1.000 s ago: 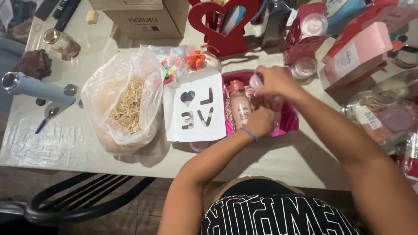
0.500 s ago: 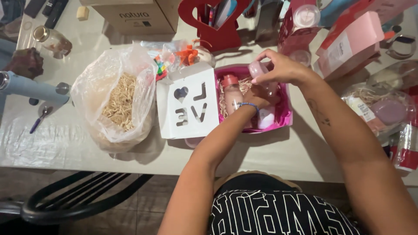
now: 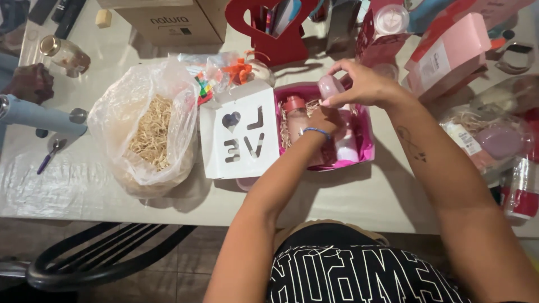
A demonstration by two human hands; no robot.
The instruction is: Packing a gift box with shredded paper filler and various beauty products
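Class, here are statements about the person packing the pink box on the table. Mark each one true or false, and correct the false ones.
1. The right hand holds a small pink jar above the pink box. True.
2. The left hand rests on the plastic bag of straw. False: it reaches into the pink box, beside a bottle with a red cap.
3. The white lid with cut-out shapes lies between the bag and the pink box. True.
4. The left wrist is bare. False: it wears a blue bracelet.
5. The pink box sits on the chair. False: it sits on the table.
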